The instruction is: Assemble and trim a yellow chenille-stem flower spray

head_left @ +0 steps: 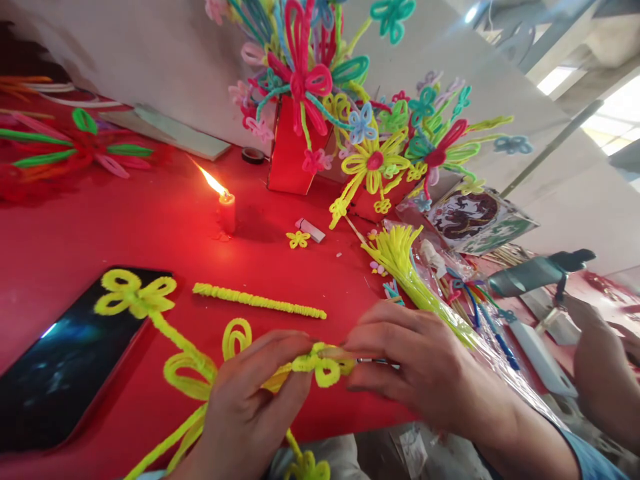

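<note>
In the head view, my left hand (260, 393) pinches a small yellow pipe-cleaner flower (327, 373) by its stem side. My right hand (410, 360) is closed around a thin stick-like tool (377, 361), whose pale tip meets the flower; its exact kind is hidden by my fingers. A larger yellow pipe-cleaner spray (187, 343), with looped petals and a flower at its upper end, lies partly behind my left hand. Beyond my hands, a straight yellow wound pipe-cleaner rod (260, 301) rests on the red table (165, 233).
A lit red candle (227, 212) burns on the table. Left lies a black phone (65, 373). Pipe-cleaner bouquets stand in red boxes (297, 147) at the back. A yellow pipe-cleaner bundle (400, 257) lies right, and another person's arm (607, 373) is at far right.
</note>
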`<state>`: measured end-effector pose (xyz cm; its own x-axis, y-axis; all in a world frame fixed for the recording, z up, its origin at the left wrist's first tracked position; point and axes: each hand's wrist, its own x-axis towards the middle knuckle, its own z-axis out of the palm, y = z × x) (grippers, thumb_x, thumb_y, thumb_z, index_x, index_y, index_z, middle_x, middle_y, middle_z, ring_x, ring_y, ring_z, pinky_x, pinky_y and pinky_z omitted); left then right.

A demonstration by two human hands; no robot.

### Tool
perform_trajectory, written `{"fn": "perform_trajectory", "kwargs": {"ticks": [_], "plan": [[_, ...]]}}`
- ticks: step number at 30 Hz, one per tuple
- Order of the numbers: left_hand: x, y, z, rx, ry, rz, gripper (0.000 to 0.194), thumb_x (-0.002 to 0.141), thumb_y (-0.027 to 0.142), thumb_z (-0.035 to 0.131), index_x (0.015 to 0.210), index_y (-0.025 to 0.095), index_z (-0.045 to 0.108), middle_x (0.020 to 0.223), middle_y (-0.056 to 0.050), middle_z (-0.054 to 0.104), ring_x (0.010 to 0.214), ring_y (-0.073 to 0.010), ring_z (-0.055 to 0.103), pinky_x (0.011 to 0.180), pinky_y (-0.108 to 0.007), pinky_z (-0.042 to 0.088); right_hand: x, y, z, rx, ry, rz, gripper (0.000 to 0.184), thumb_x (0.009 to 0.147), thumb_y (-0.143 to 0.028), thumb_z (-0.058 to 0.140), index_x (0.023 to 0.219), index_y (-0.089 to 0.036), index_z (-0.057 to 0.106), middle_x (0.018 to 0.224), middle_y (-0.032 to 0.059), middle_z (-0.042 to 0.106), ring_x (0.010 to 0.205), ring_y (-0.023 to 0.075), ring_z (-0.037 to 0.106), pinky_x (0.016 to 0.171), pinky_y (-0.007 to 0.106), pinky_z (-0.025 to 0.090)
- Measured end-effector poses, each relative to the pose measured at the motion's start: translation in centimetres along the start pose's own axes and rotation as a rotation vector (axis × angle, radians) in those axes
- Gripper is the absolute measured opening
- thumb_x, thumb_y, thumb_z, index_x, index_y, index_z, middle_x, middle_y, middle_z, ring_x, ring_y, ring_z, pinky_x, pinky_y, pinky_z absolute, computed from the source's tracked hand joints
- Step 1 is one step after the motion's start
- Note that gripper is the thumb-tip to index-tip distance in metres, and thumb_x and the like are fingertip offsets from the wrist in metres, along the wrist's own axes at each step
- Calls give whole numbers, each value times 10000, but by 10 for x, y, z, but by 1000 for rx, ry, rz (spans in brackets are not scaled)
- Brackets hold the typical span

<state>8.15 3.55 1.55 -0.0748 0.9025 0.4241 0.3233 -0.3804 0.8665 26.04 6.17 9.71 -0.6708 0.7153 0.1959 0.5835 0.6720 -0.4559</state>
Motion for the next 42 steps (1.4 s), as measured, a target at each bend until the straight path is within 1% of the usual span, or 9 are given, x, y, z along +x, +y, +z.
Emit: {"fn": "perform_trajectory", "kwargs": {"ticks": [4, 8, 14, 21, 27, 29, 32, 36, 42], "plan": [[0, 0, 1, 9, -3, -12, 127, 692, 190, 581, 774, 253, 655, 697, 34, 697, 579, -120, 654, 473, -146, 496, 4, -5, 0, -34, -23, 18, 168, 773, -332, 615, 887, -211, 588, 762, 11, 629, 654, 107, 586, 558, 210, 462], [0, 3, 0, 14, -42, 20, 128, 697, 178, 584, 781, 250, 647, 692, 43, 694, 576, -105, 649, 516, -133, 501, 8, -9, 1, -80, 11, 15, 40, 812, -217, 557, 816, -206, 595, 713, 4, 622, 636, 102, 583, 539, 203, 448], [-1, 4, -2, 59, -46, 82, 91, 691, 252, 635, 782, 249, 640, 684, 35, 692, 590, -113, 647, 559, -145, 508, 11, -13, 2, -90, 9, 51, 71, 795, -165, 545, 765, -205, 595, 663, -6, 599, 598, 100, 566, 515, 200, 434], [-6, -1, -2, 38, -63, 40, 129, 725, 211, 608, 829, 287, 623, 710, 72, 689, 579, -79, 629, 525, -114, 478, 10, -15, 1, -67, -18, 45, 73, 796, -155, 548, 763, -188, 604, 667, -3, 588, 596, 94, 552, 520, 191, 421], [-1, 1, -2, -13, -95, 42, 132, 723, 159, 586, 792, 265, 623, 730, 70, 674, 611, -69, 628, 562, -103, 481, 8, -11, 2, 42, -13, 69, 40, 815, -219, 567, 823, -192, 596, 728, -10, 592, 653, 76, 552, 574, 161, 420], [0, 1, -3, -2, -98, 42, 128, 721, 156, 583, 782, 259, 627, 723, 69, 669, 613, -70, 627, 565, -104, 482, 6, -9, 0, 62, -47, 97, 96, 804, -253, 591, 878, -193, 588, 758, -14, 596, 678, 73, 553, 601, 157, 417], [0, 1, -5, 18, -93, 55, 110, 723, 176, 587, 779, 259, 632, 726, 65, 667, 615, -72, 626, 567, -110, 485, 4, -6, -6, 32, -117, 116, 182, 807, -276, 590, 967, -190, 576, 807, -10, 609, 735, 80, 561, 651, 161, 410], [-2, -3, -6, 36, -92, 56, 95, 730, 203, 586, 792, 259, 633, 736, 58, 670, 623, -80, 632, 568, -121, 490, 2, -5, -11, -31, -150, 107, 134, 869, -262, 498, 931, -184, 588, 784, -11, 609, 717, 75, 553, 642, 168, 396], [-2, -3, -5, 50, -73, 71, 134, 713, 184, 596, 813, 269, 624, 761, 66, 659, 640, -72, 630, 582, -106, 483, -4, -12, 0, -176, 4, 59, 97, 856, -199, 492, 814, -186, 578, 705, -5, 585, 644, 95, 533, 574, 211, 383]]}}
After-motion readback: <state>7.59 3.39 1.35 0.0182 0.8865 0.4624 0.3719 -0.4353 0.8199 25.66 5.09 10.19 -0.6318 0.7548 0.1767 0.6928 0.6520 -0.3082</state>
